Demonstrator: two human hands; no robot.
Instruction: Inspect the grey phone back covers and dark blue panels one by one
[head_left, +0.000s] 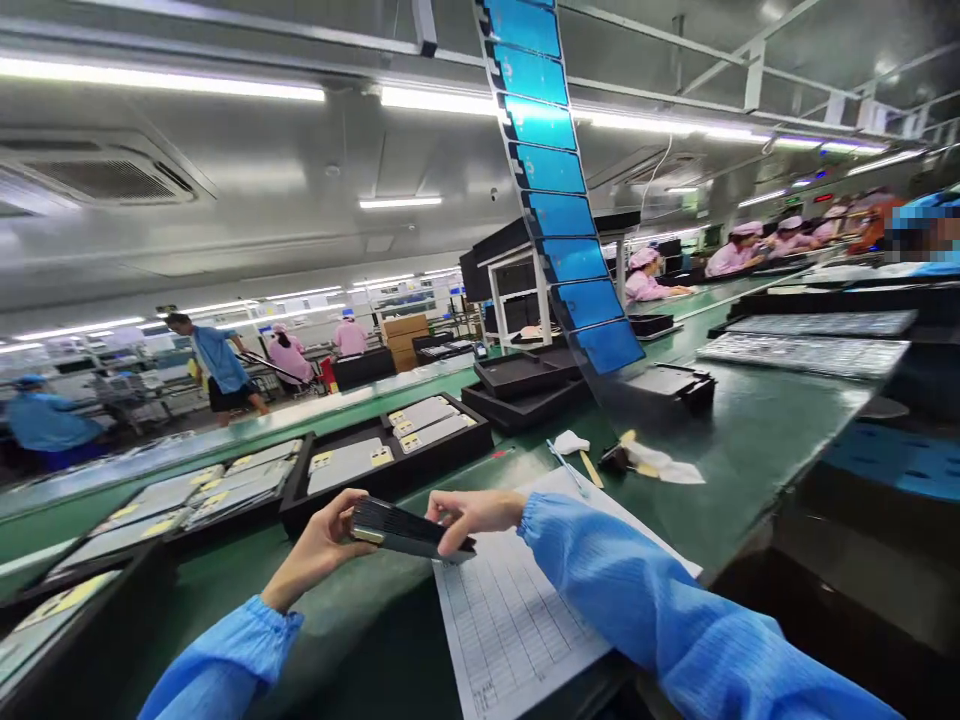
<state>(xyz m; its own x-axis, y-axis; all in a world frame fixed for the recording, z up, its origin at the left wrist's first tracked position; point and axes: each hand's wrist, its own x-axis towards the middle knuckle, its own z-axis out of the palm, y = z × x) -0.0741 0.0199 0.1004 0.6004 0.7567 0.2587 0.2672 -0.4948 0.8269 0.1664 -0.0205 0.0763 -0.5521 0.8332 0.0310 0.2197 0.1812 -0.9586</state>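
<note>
A stack of thin dark flat panels (405,527) is held tilted between my two hands above the green bench. My left hand (324,540) grips its left end, thumb below and fingers above. At the other end, the fingers and thumb of my right hand (476,514) are closed on the stack's edge. Beneath my right hand and sleeve lies a white sheet printed with a table (510,610). Behind my hands, a black tray (480,440) holds grey flat pieces (351,464) with yellow tabs. What exactly the panels are, I cannot tell.
More black trays with grey pieces (247,470) line the left side. A strip of blue panels (562,215) rises from the bench. Swabs (591,468) and white wipes (671,468) lie beyond the sheet. Co-workers in pink (649,275) and blue (217,360) are farther back.
</note>
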